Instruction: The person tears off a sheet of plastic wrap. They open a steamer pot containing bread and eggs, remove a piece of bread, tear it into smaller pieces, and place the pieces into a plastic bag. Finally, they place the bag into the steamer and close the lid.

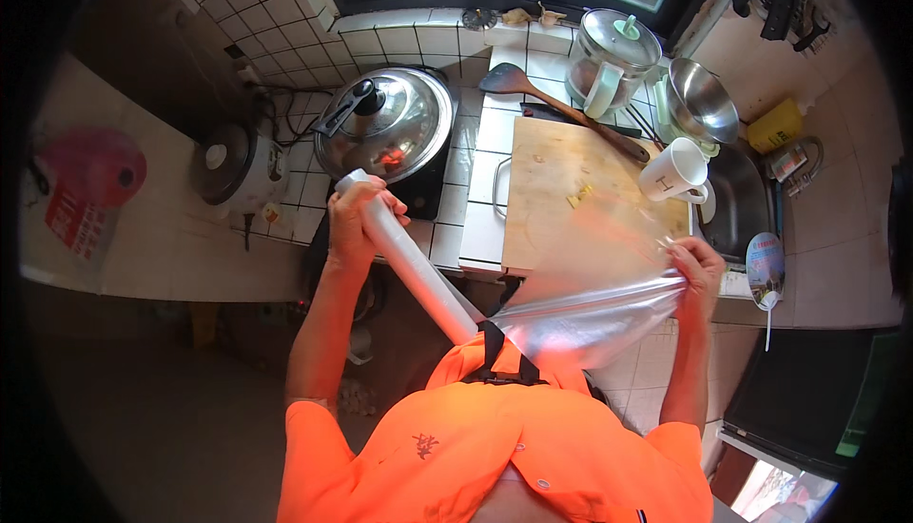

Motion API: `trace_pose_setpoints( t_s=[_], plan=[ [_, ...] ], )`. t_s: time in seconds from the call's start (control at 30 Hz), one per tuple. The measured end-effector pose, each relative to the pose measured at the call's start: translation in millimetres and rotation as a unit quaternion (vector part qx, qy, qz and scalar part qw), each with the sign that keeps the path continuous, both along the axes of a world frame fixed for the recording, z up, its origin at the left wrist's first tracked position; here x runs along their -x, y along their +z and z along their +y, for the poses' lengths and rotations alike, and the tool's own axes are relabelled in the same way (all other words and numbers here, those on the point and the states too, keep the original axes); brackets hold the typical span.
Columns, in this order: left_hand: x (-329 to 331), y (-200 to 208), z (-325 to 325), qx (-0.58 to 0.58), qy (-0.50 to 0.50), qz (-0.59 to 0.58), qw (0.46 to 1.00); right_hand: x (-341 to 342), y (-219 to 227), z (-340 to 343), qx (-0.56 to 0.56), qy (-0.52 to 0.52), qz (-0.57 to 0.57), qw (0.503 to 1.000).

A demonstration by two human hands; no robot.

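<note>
My left hand (354,223) grips the upper end of a long white roll of cling film (409,259), held slanting down toward my chest. A clear sheet of film (590,309) stretches off the roll to the right. My right hand (699,266) pinches the bunched free end of that sheet in front of the counter edge. Both hands are over the front of a wooden cutting board (571,190), which has a few small yellow scraps on it.
A lidded steel pan (390,124) sits on a black cooker left of the board. A wooden spatula (561,105), a white mug (677,173), a glass-lidded pot (609,57), a steel bowl (704,100) and a sink (742,204) lie behind and right. A rice cooker (233,166) stands far left.
</note>
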State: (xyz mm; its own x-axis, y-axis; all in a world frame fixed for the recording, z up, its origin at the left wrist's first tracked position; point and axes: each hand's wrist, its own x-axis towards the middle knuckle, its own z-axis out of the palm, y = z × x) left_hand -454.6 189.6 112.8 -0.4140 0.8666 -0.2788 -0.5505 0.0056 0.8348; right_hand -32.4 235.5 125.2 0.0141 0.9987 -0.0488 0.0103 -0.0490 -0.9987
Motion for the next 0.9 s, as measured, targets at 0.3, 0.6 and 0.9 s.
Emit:
trace_pose_setpoints(
  t_s=[0.3, 0.6, 0.9],
  plan=[
    [65.9, 27.4, -69.2, -0.114, 0.102, 0.046, 0.987, -92.5, 8.6, 9.8, -0.076, -0.037, -0.009, 0.996],
    [113.7, 155.8, -146.8, -0.141, 0.258, 0.22, 0.93, 20.8, -51.1, 18.4, -0.01, 0.119, 0.098, 0.988],
    [225.7, 333.6, -226.4, -0.345, 0.549, 0.494, 0.579, 102.4, -41.3, -8.0, 0.024, 0.181, 0.102, 0.978]
  ],
)
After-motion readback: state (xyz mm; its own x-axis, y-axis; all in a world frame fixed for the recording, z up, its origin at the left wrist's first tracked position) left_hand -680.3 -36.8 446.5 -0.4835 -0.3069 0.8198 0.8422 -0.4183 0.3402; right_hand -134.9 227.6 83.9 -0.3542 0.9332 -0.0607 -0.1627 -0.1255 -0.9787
